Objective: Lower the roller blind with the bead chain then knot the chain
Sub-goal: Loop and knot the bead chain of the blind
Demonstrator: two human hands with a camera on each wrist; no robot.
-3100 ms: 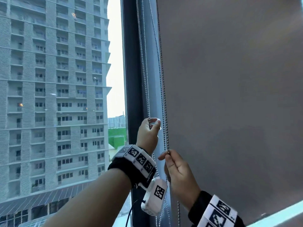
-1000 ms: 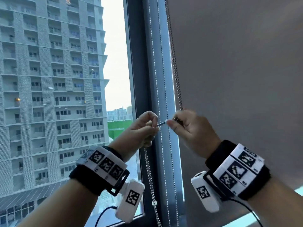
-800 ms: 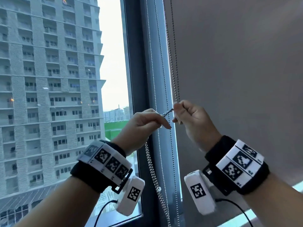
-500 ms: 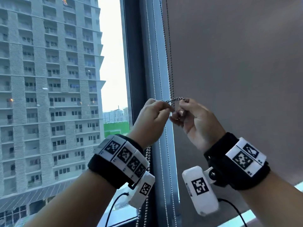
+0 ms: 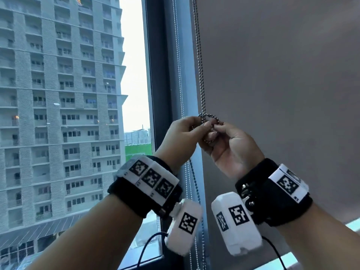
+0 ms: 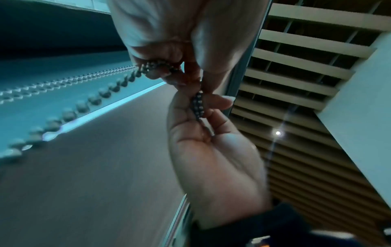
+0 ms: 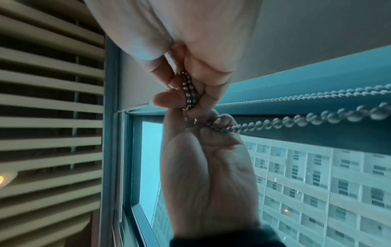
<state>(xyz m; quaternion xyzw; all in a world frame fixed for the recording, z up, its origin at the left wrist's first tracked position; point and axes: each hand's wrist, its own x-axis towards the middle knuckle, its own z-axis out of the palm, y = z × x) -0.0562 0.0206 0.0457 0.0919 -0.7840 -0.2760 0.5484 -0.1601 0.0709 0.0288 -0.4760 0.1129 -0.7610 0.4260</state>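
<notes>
While both hands [image 5: 206, 137] pinch it, bead chain [image 5: 200, 75] skirts blind's edge [image 5: 196, 90].

The window frame [image 5: 155, 75] carries everything here. Its dark upright stands between the glass [image 5: 134, 84] on the left and the grey roller blind [image 5: 272, 75] hanging on the right. Two thin bead strands [image 5: 179, 75] hang along the frame's paler inner strip. The thicker bead chain [image 5: 200, 75] hangs just beside the blind's left edge.
</notes>
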